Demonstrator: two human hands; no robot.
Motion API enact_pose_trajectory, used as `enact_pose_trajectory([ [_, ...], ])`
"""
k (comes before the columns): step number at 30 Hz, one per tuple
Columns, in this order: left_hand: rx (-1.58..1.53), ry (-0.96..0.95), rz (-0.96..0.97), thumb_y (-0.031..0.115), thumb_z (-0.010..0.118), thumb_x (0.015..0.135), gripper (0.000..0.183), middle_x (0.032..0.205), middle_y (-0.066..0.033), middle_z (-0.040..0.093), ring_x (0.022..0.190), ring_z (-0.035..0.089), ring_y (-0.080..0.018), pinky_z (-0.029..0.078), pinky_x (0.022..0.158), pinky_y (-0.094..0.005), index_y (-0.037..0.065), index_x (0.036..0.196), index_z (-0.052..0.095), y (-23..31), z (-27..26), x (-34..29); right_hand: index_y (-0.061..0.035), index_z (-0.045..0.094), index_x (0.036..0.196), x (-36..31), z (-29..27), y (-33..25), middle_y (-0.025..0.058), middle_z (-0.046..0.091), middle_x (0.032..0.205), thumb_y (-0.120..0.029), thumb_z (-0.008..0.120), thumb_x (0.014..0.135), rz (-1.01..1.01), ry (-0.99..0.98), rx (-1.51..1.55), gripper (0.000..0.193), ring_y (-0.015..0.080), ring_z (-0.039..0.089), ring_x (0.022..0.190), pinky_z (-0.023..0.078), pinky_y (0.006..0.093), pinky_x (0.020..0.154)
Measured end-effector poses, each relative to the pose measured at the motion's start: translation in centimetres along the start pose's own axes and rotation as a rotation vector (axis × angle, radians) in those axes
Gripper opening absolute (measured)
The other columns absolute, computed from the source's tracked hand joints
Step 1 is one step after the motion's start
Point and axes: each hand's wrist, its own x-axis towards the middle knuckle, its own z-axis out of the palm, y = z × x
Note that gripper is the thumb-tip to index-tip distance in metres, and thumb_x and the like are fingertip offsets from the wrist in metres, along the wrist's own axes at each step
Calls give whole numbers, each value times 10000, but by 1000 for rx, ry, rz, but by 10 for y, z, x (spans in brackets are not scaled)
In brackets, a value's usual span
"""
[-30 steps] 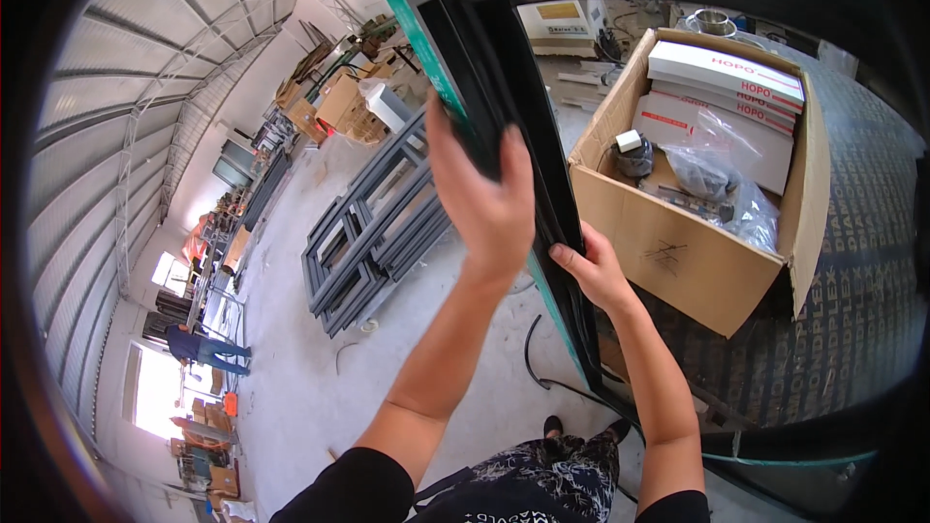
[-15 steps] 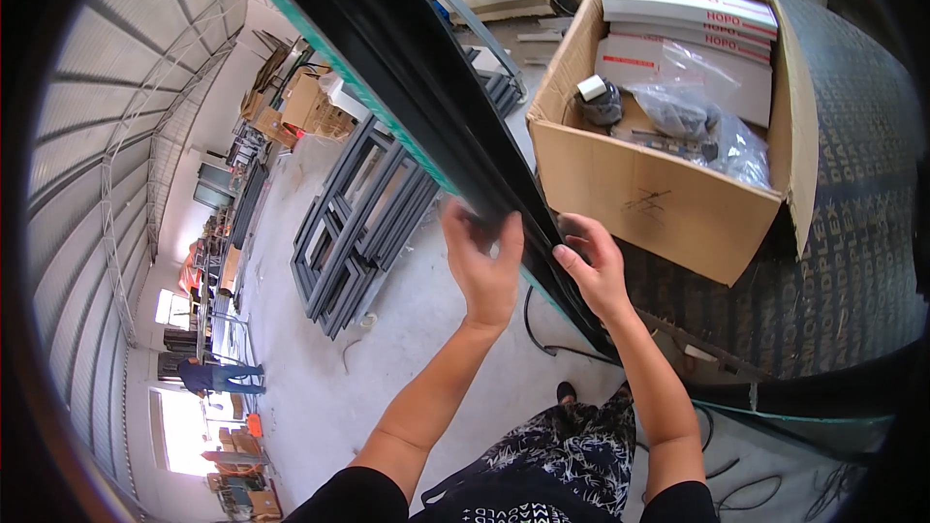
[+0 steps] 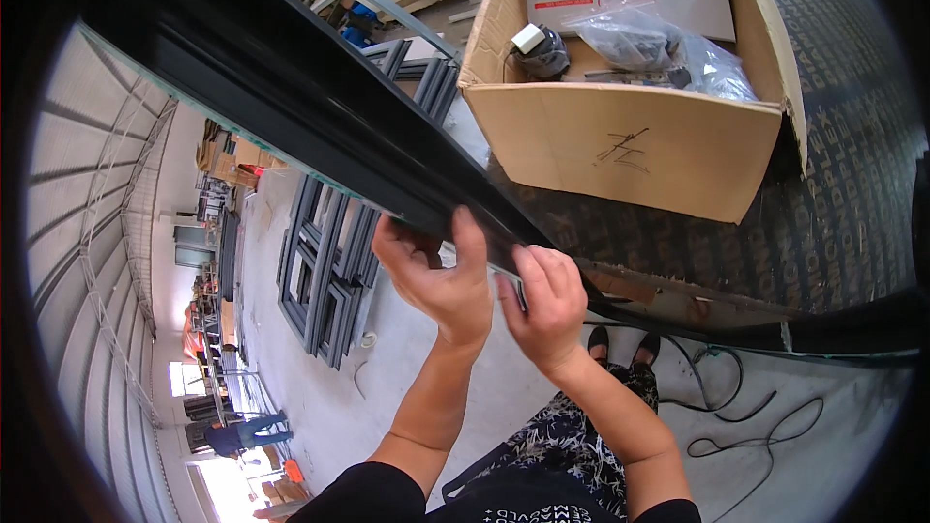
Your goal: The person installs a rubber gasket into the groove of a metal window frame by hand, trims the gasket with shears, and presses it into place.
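Observation:
A long black frame profile (image 3: 320,107) with a green film strip along its lower edge slants from the upper left down to the right. My left hand (image 3: 441,286) is closed at that lower edge, its fingers curled under and the thumb up against the face. Just to the right, my right hand (image 3: 547,305) pinches the same edge, fingers over the profile and thumb beneath. Whether a small piece sits between the fingertips is hidden.
On the dark printed board (image 3: 823,203) at the right stands an open cardboard box (image 3: 620,150) with white cartons and plastic bags of parts. Grey window frames (image 3: 329,281) lie stacked on the floor. Black cables (image 3: 727,378) trail near my feet. A person (image 3: 247,434) is far off at left.
Both hands have come onto the profile's lower edge; the right hand has turned, its thumb now beneath. The view has shifted, so profile and box appear higher and farther left.

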Motion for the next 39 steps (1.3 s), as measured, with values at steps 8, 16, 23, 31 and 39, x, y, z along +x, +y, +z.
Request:
enact_pose_trajectory([
  [8,-180,-140,-90,16,729,762,531,1037,-80,504,856,537,-121,470,703,-216,-20,1184,408,-3,-20,13,22,516,1165,-19,35,-21,155,518,1095,-210,789,690,92,113,-285,595,335,533,980,466,422,835],
  [16,-362,-341,-135,-8,732,745,703,1116,-107,485,980,517,-167,425,891,-286,-23,1295,295,-20,-34,16,7,497,1191,-25,51,-15,155,512,1104,-117,751,714,27,248,-344,554,333,535,982,466,422,842],
  [23,-261,-270,-236,0,698,790,517,1095,-91,495,981,529,-147,464,835,-275,1,1193,375,-19,-18,-18,8,539,1234,-31,37,-11,138,538,1142,-13,676,723,-15,189,-254,530,316,547,995,469,412,848],
  [31,-163,-94,-165,-1,624,857,385,1077,-77,530,955,523,-138,429,864,-263,4,1177,410,-26,-4,-39,-46,689,1055,-27,19,17,96,562,1027,4,671,612,-4,109,-55,447,267,548,917,473,372,806],
  [39,27,15,-67,184,563,924,469,1229,-110,520,1086,513,-169,384,963,-289,-25,1304,385,-20,14,-49,-32,696,980,-11,16,51,97,623,984,-77,679,710,-26,162,155,274,222,599,828,526,280,663],
])
